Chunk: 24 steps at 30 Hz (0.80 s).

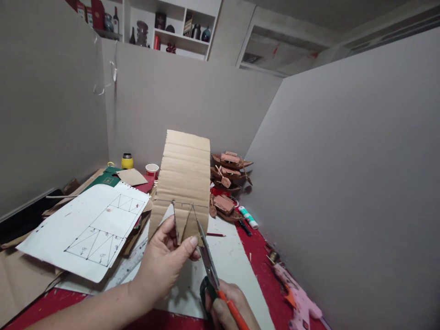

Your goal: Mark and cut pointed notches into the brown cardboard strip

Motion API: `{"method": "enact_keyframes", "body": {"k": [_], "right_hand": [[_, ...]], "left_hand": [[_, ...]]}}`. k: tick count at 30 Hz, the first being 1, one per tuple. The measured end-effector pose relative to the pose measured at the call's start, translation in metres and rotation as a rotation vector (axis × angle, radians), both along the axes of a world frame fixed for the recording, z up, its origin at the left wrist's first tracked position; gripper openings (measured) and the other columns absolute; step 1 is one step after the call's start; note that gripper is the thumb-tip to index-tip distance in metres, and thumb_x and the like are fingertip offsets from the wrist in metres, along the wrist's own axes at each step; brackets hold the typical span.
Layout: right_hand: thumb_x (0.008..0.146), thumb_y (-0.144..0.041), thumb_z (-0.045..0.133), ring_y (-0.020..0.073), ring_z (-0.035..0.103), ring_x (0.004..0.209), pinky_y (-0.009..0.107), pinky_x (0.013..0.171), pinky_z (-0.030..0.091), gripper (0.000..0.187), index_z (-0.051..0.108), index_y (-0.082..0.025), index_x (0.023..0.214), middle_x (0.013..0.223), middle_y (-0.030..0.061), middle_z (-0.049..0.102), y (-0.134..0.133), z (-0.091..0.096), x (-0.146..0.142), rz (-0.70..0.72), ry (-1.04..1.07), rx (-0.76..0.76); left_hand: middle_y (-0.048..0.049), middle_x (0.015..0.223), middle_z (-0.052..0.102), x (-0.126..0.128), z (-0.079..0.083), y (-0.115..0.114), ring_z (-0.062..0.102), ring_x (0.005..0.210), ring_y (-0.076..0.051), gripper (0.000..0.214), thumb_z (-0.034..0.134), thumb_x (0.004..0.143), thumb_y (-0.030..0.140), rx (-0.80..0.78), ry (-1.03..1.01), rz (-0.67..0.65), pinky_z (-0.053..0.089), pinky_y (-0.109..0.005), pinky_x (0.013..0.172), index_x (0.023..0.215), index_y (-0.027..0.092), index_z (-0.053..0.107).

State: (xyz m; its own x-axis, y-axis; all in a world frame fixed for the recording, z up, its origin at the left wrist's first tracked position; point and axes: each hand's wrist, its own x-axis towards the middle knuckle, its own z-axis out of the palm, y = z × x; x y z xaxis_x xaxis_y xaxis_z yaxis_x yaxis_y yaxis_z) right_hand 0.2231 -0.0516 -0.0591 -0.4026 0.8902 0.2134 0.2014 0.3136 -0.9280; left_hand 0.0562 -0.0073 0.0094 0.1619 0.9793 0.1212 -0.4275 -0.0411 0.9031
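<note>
Left hand (167, 259) pinches cardboard sheet (184, 176) upright; right hand (242, 298) closed round scissors (210, 268), blades at sheet's lower edge.

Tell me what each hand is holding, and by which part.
The left hand pinches the cardboard piece at its lower edge, thumb in front. The right hand grips the scissors by their handles, blades pointing up at that same lower edge.

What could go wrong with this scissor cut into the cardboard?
1. The left hand pinches the cardboard with its thumb right beside the scissors blade; a slip could nick it.
2. The cardboard is held up by its lower edge only, so it may flex and the cut may wander off the drawn lines.
</note>
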Motion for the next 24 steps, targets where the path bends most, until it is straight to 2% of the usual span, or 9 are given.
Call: {"method": "enact_keyframes", "body": {"k": [3, 6, 7, 9, 12, 14, 16, 20, 24], "right_hand": [[0.088, -0.073, 0.036, 0.0097, 0.024, 0.041, 0.025, 0.040, 0.020, 0.054, 0.045, -0.022, 0.073, 0.048, -0.0080, 0.030, -0.003, 0.001, 0.002, -0.001, -0.014, -0.043], [0.089, -0.073, 0.037, 0.0097, 0.023, 0.040, 0.025, 0.039, 0.019, 0.053, 0.044, -0.023, 0.074, 0.048, -0.0080, 0.030, -0.002, 0.001, 0.005, -0.023, -0.014, -0.064], [0.089, -0.072, 0.037, 0.0098, 0.023, 0.041, 0.025, 0.039, 0.019, 0.052, 0.044, -0.023, 0.074, 0.048, -0.0079, 0.029, -0.001, 0.000, 0.006, -0.031, -0.017, -0.063], [0.090, -0.070, 0.037, 0.0102, 0.023, 0.044, 0.025, 0.041, 0.019, 0.051, 0.043, -0.023, 0.071, 0.051, -0.0073, 0.027, 0.003, -0.002, 0.008, -0.044, -0.038, -0.026], [0.090, -0.069, 0.039, 0.0103, 0.023, 0.050, 0.025, 0.044, 0.020, 0.052, 0.039, -0.022, 0.067, 0.057, -0.0061, 0.026, 0.009, -0.010, 0.007, -0.030, -0.086, 0.062], [0.089, -0.068, 0.041, 0.0099, 0.023, 0.052, 0.025, 0.046, 0.020, 0.051, 0.036, -0.022, 0.067, 0.059, -0.0058, 0.027, 0.010, -0.016, 0.007, 0.022, -0.120, 0.070], [0.089, -0.067, 0.042, 0.0097, 0.024, 0.052, 0.025, 0.046, 0.020, 0.051, 0.035, -0.022, 0.068, 0.060, -0.0058, 0.027, 0.010, -0.020, 0.007, 0.070, -0.153, 0.048], [0.088, -0.068, 0.041, 0.0098, 0.024, 0.052, 0.025, 0.046, 0.020, 0.051, 0.034, -0.022, 0.068, 0.059, -0.0063, 0.027, 0.008, -0.017, 0.007, 0.057, -0.178, 0.052], [0.088, -0.069, 0.039, 0.0107, 0.027, 0.054, 0.025, 0.047, 0.023, 0.050, 0.037, -0.021, 0.071, 0.061, -0.0055, 0.030, 0.007, -0.009, 0.006, 0.097, -0.174, 0.038]], "left_hand": [[0.0005, 0.082, 0.070, -0.008, 0.001, 0.002, 0.064, 0.067, -0.012, 0.035, 0.077, 0.072, 0.028, 0.049, 0.028, -0.103, 0.053, -0.022, 0.066, 0.104, 0.021, 0.065], [-0.0045, 0.096, 0.071, -0.035, 0.006, 0.013, 0.067, 0.093, -0.020, 0.036, 0.080, 0.067, 0.023, 0.087, 0.154, -0.424, 0.050, -0.032, 0.087, 0.102, 0.022, 0.068], [-0.0078, 0.102, 0.071, -0.047, 0.008, 0.019, 0.066, 0.100, -0.024, 0.041, 0.082, 0.064, 0.024, 0.093, 0.210, -0.569, 0.048, -0.037, 0.092, 0.103, 0.022, 0.069], [-0.0125, 0.113, 0.069, -0.071, 0.013, 0.032, 0.063, 0.108, -0.031, 0.056, 0.086, 0.058, 0.028, 0.083, 0.245, -0.733, 0.044, -0.046, 0.097, 0.111, 0.022, 0.069], [-0.0134, 0.104, 0.071, -0.091, 0.019, 0.045, 0.067, 0.097, -0.030, 0.055, 0.085, 0.058, 0.036, 0.015, 0.085, -0.487, 0.053, -0.042, 0.085, 0.108, 0.020, 0.071], [-0.0135, 0.099, 0.071, -0.092, 0.020, 0.047, 0.068, 0.085, -0.026, 0.045, 0.082, 0.063, 0.037, -0.042, 0.061, -0.302, 0.056, -0.034, 0.072, 0.103, 0.018, 0.072], [-0.0122, 0.096, 0.072, -0.086, 0.018, 0.046, 0.068, 0.079, -0.023, 0.041, 0.080, 0.067, 0.035, -0.090, 0.090, -0.190, 0.055, -0.028, 0.062, 0.103, 0.017, 0.070], [-0.0101, 0.097, 0.071, -0.075, 0.014, 0.041, 0.067, 0.083, -0.022, 0.039, 0.079, 0.070, 0.028, -0.087, 0.162, -0.130, 0.055, -0.025, 0.060, 0.106, 0.017, 0.067], [-0.0077, 0.084, 0.070, -0.075, 0.012, 0.037, 0.064, 0.069, -0.018, 0.035, 0.080, 0.068, 0.029, -0.068, 0.181, -0.120, 0.051, -0.022, 0.050, 0.098, 0.016, 0.068]]}}
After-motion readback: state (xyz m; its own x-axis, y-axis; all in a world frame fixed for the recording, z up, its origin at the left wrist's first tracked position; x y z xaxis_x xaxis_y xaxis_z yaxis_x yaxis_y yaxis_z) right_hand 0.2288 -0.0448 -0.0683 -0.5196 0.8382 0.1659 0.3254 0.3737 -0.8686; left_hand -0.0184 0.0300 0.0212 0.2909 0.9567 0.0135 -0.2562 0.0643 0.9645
